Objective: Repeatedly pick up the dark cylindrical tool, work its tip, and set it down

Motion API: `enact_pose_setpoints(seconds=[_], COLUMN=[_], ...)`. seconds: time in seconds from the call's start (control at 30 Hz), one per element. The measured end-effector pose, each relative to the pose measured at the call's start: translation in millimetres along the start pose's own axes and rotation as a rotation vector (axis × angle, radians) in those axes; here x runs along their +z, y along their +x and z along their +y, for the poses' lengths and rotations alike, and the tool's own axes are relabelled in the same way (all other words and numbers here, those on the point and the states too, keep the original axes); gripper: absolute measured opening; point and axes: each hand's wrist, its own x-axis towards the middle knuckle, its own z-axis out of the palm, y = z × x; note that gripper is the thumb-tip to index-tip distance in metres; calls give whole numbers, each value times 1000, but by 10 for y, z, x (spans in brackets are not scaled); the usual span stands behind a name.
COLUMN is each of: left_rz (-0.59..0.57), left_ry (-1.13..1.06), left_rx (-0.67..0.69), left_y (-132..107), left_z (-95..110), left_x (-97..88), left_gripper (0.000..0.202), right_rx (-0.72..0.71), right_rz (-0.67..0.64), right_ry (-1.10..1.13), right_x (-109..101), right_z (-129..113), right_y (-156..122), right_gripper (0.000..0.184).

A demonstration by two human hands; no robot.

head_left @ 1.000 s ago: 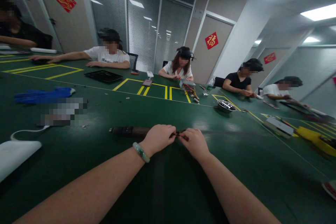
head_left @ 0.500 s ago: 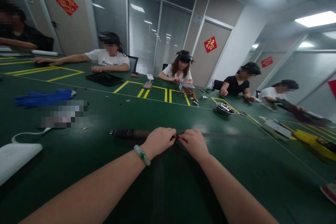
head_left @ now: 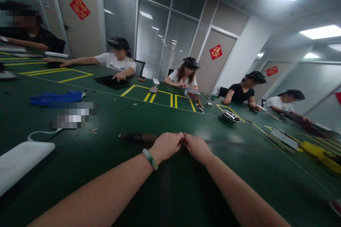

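Fingertips (head_left: 187, 139) of the left hand (head_left: 166, 146) and the right hand (head_left: 199, 149) met over the bench (head_left: 149, 118), with the fingers curled inward. A dark sliver (head_left: 182, 141) showed where they came together, too hidden to tell what it was or whether either hand gripped it. A dark tool (head_left: 136, 137) with a brownish body and a metal tip stretched out to the left of the left hand and ran behind it; whether the left hand also held it could not be told. A green and white bangle (head_left: 150, 159) circled the left wrist.

Farther left of the hands lay a white box (head_left: 26, 163), its white cord (head_left: 39, 134) running toward a blurred-out object (head_left: 74, 115), and past that a blue glove (head_left: 57, 97). Ahead of the hands and to the left, a co-worker's hand (head_left: 119, 76) rested at a black tray (head_left: 110, 82). Ahead and slightly right were coloured wires (head_left: 195, 100) and a clear bottle (head_left: 213, 96). Farther right of the hands, a shiny metal bowl (head_left: 231, 116) stood nearer than a pale carton (head_left: 283, 139) and a yellow item (head_left: 317, 151).
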Motion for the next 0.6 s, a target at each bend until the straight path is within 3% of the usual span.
enact_pose_setpoints(seconds=[0.2, 0.33, 0.47, 0.6], left_rz=[108, 155, 131, 85], left_ry=[12, -6, -41, -73], left_rx=[75, 151, 228, 214], left_y=[-15, -55, -87, -77], left_z=[-7, -34, -55, -85], left_x=[19, -10, -35, 17], left_gripper=[23, 35, 32, 38], right_rx=[-28, 35, 242, 632], right_rz=[-19, -28, -42, -56], right_ry=[-43, -64, -113, -153], right_x=[67, 44, -155, -366], right_z=[-38, 131, 645, 1330], right_y=[27, 20, -312, -1148], right_gripper=[10, 7, 6, 12])
